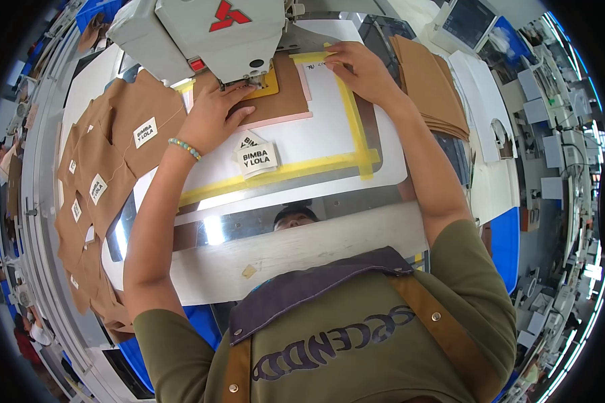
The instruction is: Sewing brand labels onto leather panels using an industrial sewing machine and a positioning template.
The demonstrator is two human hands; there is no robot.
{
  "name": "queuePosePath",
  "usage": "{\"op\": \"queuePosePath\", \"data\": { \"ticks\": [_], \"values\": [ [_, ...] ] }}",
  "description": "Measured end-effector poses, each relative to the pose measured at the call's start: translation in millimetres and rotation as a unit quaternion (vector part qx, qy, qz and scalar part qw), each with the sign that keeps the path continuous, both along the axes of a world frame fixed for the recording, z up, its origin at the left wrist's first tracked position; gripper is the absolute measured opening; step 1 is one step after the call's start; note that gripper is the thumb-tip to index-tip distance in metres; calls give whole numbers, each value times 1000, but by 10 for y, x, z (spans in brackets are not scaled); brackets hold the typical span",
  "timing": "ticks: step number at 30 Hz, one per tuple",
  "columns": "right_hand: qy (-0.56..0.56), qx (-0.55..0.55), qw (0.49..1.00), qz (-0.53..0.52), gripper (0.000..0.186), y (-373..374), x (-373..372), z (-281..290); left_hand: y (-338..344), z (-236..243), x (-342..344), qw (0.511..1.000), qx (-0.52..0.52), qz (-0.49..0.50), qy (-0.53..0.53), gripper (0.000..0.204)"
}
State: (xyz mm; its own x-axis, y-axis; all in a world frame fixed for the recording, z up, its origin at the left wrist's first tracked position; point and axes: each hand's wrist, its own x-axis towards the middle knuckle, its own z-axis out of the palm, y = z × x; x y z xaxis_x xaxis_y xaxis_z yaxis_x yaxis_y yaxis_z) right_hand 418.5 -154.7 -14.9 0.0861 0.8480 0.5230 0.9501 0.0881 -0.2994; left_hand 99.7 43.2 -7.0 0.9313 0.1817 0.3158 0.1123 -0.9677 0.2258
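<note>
My left hand (212, 119) lies with thumb and fingers apart beside the needle area of a sewing machine (212, 37). Its fingertips reach a brown fabric piece (275, 107) and a yellow plate (270, 84) under the machine head. Pink edging shows along the fabric's side and lower edge. The fabric lies on a white sheet (326, 134) bordered with yellow tape. At the sheet's far right corner, my right hand (363, 70) rests bent fingertips, with a gap at the thumb. White printed labels (257, 161) lie in a small stack on the sheet.
Brown fabric pieces with white labels (124, 127) drape over the left side, joined by loose threads. A stack of brown panels (430, 87) lies at right, beside white sheets (480, 101). A monitor (467, 25) stands far right. A shiny metal strip (249, 228) runs along the near side.
</note>
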Motion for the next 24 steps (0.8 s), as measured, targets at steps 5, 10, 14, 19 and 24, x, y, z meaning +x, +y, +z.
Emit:
{"op": "queuePosePath", "data": {
  "ticks": [5,10,14,19,24],
  "values": [
    [0,-7,1000,3,20,-20,-80,1,9,44,-29,996,-67,51,19,45],
    [67,-51,992,91,25,25,-402,111,115,9,-294,994,-72,75,-27,51],
    [-39,-70,991,107,30,-41,-593,160,251,74,-529,990,-130,58,-10,59],
    [-63,-35,997,14,31,-267,-266,661,425,-30,-666,987,-156,49,-3,62],
    [-77,48,994,-66,22,-925,-84,1170,482,-108,-630,990,-127,49,-23,48]
  ]
}}
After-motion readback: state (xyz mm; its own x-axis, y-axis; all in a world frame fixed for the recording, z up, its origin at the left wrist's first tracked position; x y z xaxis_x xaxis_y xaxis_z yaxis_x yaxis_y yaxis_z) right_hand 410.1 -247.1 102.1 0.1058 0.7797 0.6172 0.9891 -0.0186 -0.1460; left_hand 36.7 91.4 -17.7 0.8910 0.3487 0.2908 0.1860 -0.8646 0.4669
